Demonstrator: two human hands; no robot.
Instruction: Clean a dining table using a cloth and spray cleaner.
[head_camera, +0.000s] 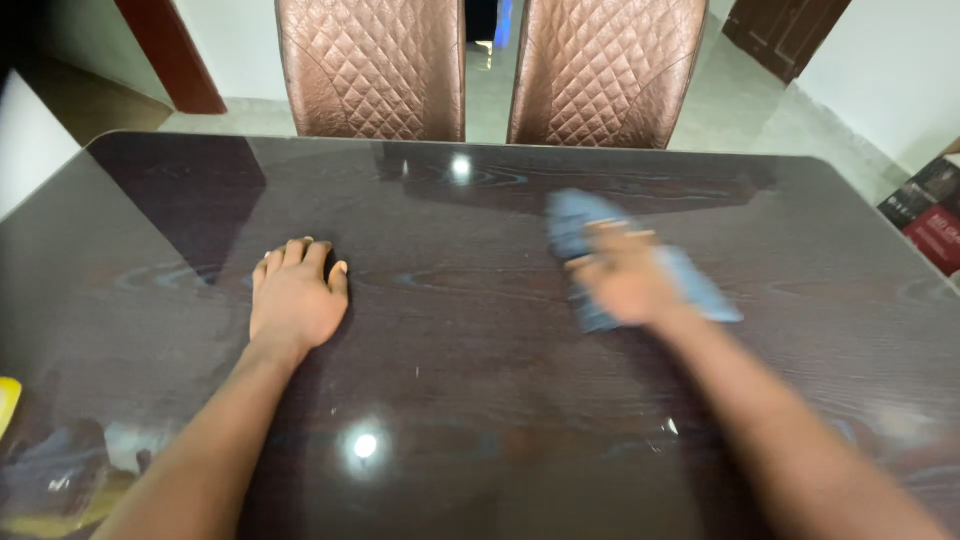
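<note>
Your left hand (296, 300): flat on dark table (480, 400), fingers together, holding nothing | your right hand (622, 275): blurred, fingers spread, pressing blue cloth (700, 290), right of left hand | cloth looks soft, light; pinch an edge.

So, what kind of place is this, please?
Probably a home dining room: a large dark glossy table with two quilted brown chairs pushed up to it. The right hand presses a blue cloth on the tabletop; the left hand lies flat.
</note>
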